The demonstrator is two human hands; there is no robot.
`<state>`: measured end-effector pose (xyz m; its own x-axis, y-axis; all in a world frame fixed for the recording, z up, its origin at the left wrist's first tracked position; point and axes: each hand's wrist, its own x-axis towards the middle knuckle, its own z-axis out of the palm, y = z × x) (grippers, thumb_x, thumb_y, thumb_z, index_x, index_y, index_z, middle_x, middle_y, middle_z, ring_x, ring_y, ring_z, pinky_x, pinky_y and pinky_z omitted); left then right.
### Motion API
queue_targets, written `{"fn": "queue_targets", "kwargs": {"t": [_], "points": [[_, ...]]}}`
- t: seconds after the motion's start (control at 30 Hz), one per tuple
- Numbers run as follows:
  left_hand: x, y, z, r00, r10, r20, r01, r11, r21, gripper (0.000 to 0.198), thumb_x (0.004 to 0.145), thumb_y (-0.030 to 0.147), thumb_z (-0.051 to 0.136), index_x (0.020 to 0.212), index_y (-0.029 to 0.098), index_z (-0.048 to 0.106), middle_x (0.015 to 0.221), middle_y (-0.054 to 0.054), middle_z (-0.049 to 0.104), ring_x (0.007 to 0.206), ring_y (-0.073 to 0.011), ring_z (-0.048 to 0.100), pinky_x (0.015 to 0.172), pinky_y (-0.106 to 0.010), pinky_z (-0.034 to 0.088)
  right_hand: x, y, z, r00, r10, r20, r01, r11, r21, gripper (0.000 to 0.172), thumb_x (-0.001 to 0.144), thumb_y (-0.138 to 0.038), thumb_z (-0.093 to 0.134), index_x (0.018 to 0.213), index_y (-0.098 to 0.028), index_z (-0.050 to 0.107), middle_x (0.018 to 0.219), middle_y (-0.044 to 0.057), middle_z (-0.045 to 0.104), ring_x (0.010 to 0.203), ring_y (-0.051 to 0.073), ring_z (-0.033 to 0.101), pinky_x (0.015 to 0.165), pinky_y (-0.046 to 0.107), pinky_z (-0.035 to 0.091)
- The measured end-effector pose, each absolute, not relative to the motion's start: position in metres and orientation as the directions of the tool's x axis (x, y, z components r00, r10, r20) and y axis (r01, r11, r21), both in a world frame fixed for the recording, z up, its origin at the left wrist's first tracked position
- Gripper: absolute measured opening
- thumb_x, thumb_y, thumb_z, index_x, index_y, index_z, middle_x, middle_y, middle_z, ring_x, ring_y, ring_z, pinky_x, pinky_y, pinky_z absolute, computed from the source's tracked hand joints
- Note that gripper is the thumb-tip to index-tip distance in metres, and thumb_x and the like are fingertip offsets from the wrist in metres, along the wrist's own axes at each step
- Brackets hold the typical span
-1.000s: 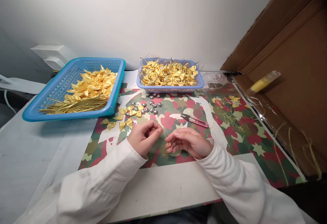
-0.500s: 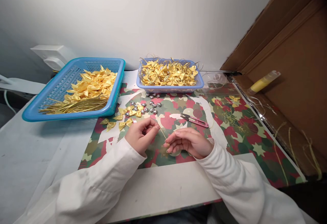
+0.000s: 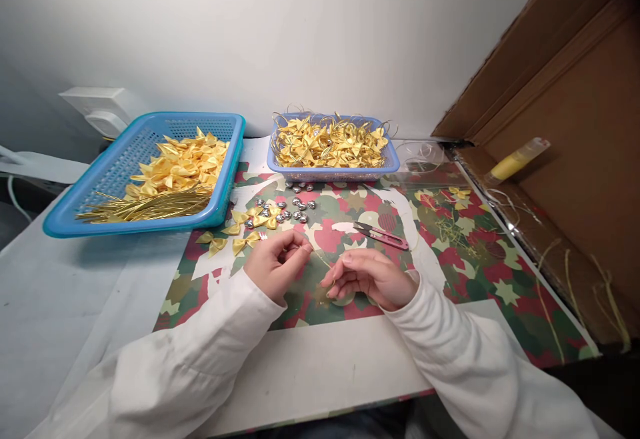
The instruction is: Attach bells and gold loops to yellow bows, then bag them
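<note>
Over the patterned sheet (image 3: 310, 312), your left hand (image 3: 275, 264) pinches a thin gold cord (image 3: 323, 258), thumb to finger; it runs toward 4 o'clock into your right hand (image 3: 367, 280), fingertips nearly closed on it, seemingly keeping it stretched. What's at that end is too small to tell. Bows (image 3: 246, 243) at 10 o'clock, bells (image 3: 297, 215) at 11, scissors (image 3: 391, 239) at 2: all close by, presumably for easy reach.

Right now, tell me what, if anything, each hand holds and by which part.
The left hand pinches a thin cord at its left visible end; it slants to the right hand, whose grip cannot be told.
</note>
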<state>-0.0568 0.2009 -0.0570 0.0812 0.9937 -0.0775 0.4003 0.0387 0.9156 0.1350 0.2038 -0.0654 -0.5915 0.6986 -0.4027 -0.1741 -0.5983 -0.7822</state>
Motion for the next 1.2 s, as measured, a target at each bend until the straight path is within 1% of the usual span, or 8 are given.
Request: {"fn": "queue_targets", "kwargs": {"t": [0.07, 0.13, 0.3, 0.47, 0.67, 0.8, 1.0, 1.2], "points": [[-0.055, 0.2, -0.054, 0.133, 0.99, -0.056, 0.412, -0.004, 0.911, 0.023, 0.076, 0.038, 0.051, 0.066, 0.017, 0.055, 0.047, 0.005, 0.043, 0.043, -0.0087, 0.035, 0.044, -0.022, 0.029, 0.134, 0.204, -0.065, -0.567, 0.719, -0.402, -0.182, -0.585, -0.79, 0.032, 0.068, -0.044, 0.07, 0.07, -0.016, 0.054, 0.076, 0.006, 0.072, 0.063, 0.014, 0.068, 0.057, 0.022, 0.049], [-0.054, 0.199, -0.051, 0.177, 0.983, -0.039, 0.415, -0.039, 0.909, 0.024, 0.075, 0.037, 0.051, 0.065, 0.017, 0.056, 0.049, 0.004, 0.045, 0.044, -0.0088, 0.035, 0.044, -0.022, 0.029, 0.134, 0.204, -0.065, -0.56, 0.724, -0.402, -0.176, -0.579, -0.796, 0.032, 0.068, -0.042, 0.071, 0.073, -0.018, 0.051, 0.074, 0.004, 0.072, 0.061, 0.013, 0.067, 0.056, 0.021, 0.048], [-0.053, 0.199, -0.05, 0.191, 0.981, -0.013, 0.393, -0.065, 0.917, 0.021, 0.075, 0.034, 0.05, 0.063, 0.017, 0.054, 0.052, 0.003, 0.047, 0.045, -0.0091, 0.038, 0.044, -0.022, 0.03, 0.133, 0.205, -0.066, -0.578, 0.71, -0.403, -0.133, -0.569, -0.811, 0.033, 0.069, -0.041, 0.07, 0.086, -0.016, 0.058, 0.071, 0.004, 0.071, 0.058, 0.011, 0.065, 0.054, 0.02, 0.048], [-0.054, 0.199, -0.054, 0.191, 0.982, -0.002, 0.397, -0.076, 0.915, 0.021, 0.076, 0.033, 0.05, 0.063, 0.017, 0.053, 0.05, 0.004, 0.045, 0.044, -0.0087, 0.037, 0.043, -0.022, 0.029, 0.133, 0.204, -0.071, -0.582, 0.71, -0.395, -0.087, -0.538, -0.839, 0.033, 0.068, -0.044, 0.071, 0.073, -0.012, 0.064, 0.068, 0.004, 0.069, 0.056, 0.011, 0.065, 0.05, 0.02, 0.049], [-0.057, 0.201, -0.062, 0.139, 0.99, -0.002, 0.389, -0.053, 0.92, 0.021, 0.076, 0.034, 0.052, 0.062, 0.018, 0.053, 0.047, 0.005, 0.043, 0.042, -0.0085, 0.035, 0.041, -0.021, 0.027, 0.135, 0.204, -0.069, -0.57, 0.704, -0.424, -0.081, -0.561, -0.824, 0.026, 0.065, -0.037, 0.071, 0.065, -0.012, 0.065, 0.069, 0.005, 0.069, 0.056, 0.011, 0.065, 0.05, 0.02, 0.051], [-0.058, 0.202, -0.066, 0.136, 0.991, -0.02, 0.38, -0.034, 0.925, 0.02, 0.075, 0.034, 0.052, 0.063, 0.018, 0.053, 0.047, 0.005, 0.043, 0.041, -0.0084, 0.035, 0.041, -0.021, 0.027, 0.136, 0.203, -0.067, -0.566, 0.704, -0.428, -0.097, -0.573, -0.814, 0.023, 0.064, -0.035, 0.069, 0.064, -0.012, 0.065, 0.069, 0.005, 0.069, 0.056, 0.011, 0.064, 0.05, 0.019, 0.051], [-0.055, 0.199, -0.058, 0.137, 0.989, -0.058, 0.407, -0.003, 0.913, 0.021, 0.075, 0.036, 0.051, 0.064, 0.018, 0.053, 0.049, 0.004, 0.043, 0.045, -0.0099, 0.038, 0.044, -0.023, 0.029, 0.135, 0.205, -0.067, -0.596, 0.661, -0.455, -0.093, -0.62, -0.779, 0.027, 0.066, -0.038, 0.065, 0.069, -0.011, 0.066, 0.069, 0.006, 0.069, 0.056, 0.013, 0.065, 0.05, 0.021, 0.05], [-0.053, 0.198, -0.053, 0.151, 0.987, -0.055, 0.429, -0.015, 0.903, 0.022, 0.075, 0.036, 0.05, 0.064, 0.018, 0.054, 0.048, 0.005, 0.041, 0.044, -0.0095, 0.036, 0.044, -0.022, 0.028, 0.134, 0.204, -0.069, -0.589, 0.677, -0.441, -0.097, -0.602, -0.793, 0.02, 0.065, -0.032, 0.065, 0.066, -0.012, 0.065, 0.07, 0.005, 0.069, 0.057, 0.013, 0.065, 0.051, 0.022, 0.05]]}}
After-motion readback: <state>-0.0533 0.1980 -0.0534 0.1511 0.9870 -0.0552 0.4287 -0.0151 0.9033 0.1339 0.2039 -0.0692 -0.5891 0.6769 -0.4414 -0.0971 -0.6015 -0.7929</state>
